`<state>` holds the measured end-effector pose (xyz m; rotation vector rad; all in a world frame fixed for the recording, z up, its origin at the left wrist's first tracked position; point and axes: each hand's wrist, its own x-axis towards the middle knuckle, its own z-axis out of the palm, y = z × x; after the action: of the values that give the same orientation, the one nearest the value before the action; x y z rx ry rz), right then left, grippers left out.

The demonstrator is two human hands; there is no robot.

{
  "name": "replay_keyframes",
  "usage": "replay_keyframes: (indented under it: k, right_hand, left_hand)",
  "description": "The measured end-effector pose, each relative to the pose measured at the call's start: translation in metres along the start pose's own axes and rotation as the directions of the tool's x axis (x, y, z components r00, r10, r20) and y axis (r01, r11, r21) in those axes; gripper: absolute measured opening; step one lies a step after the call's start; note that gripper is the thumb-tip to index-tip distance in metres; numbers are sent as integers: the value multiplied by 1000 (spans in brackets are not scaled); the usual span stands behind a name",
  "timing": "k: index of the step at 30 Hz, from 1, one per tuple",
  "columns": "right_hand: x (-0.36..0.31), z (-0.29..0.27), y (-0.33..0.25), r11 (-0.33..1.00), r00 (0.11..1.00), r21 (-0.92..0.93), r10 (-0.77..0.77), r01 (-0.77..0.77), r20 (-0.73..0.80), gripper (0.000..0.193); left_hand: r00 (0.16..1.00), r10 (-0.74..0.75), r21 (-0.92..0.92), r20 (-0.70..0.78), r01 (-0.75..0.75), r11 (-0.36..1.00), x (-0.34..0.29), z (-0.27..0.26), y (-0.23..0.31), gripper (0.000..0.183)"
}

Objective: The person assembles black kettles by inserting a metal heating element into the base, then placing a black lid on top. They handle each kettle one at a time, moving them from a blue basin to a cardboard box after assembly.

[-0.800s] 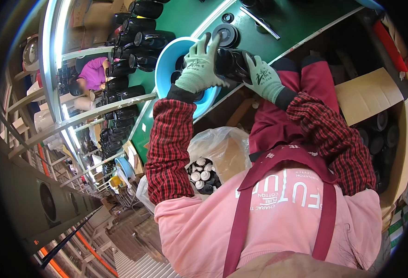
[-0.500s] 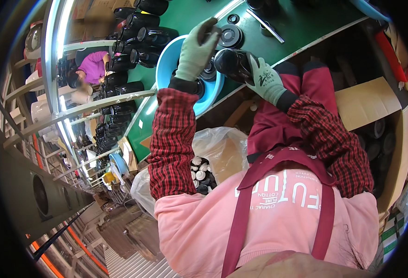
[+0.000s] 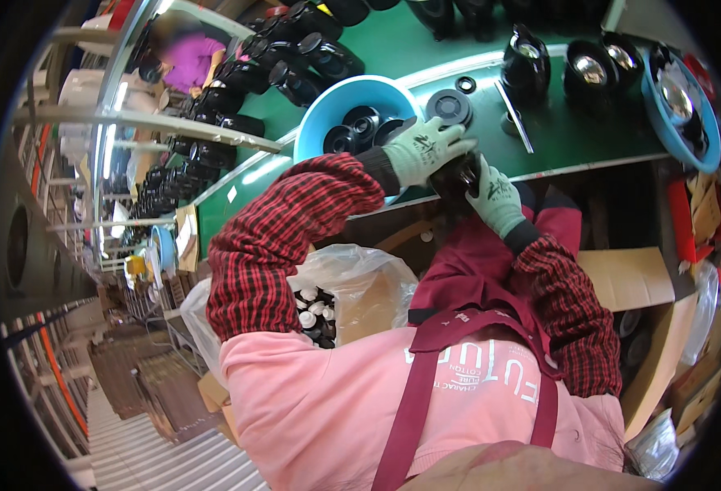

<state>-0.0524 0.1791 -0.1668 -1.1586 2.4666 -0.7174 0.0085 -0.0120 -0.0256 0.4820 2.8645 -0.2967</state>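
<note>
A glossy black jug (image 3: 452,182) is tilted between my two gloved hands, just off the near edge of the green table. My right hand (image 3: 496,198) is closed round its right side. My left hand (image 3: 426,152) lies over the upper end, fingers bent across it; whether a small part is under them is hidden. Right behind my left hand lies a round dark lid (image 3: 449,107), with a small black ring (image 3: 465,84) beyond it. To the left, a light blue basin (image 3: 315,112) holds several round black parts (image 3: 364,123).
Black jugs stand in rows along the green table (image 3: 393,41). A metal rod (image 3: 514,117) lies at right, near open jugs (image 3: 526,65) and another blue basin (image 3: 708,151). A plastic-lined box (image 3: 369,262) and an open carton (image 3: 622,270) stand below. Another person (image 3: 189,61) sits far left.
My left hand has come from above the basin down onto the jug's end. The jug has turned more upright in my right hand. The view has shifted toward the right.
</note>
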Motion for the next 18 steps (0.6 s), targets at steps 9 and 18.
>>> replay_keyframes:
  k: [9,18]
  right_hand:
    - [0,-25,30,955,929,8,-289,295,233,81]
    - [91,-123,33,958,985,236,-142,160,-94,40]
  left_hand:
    - [965,261,-172,15,-255,952,8,12,12,80]
    - [770,-532,-588,-352,260,766,-31,33,1,107]
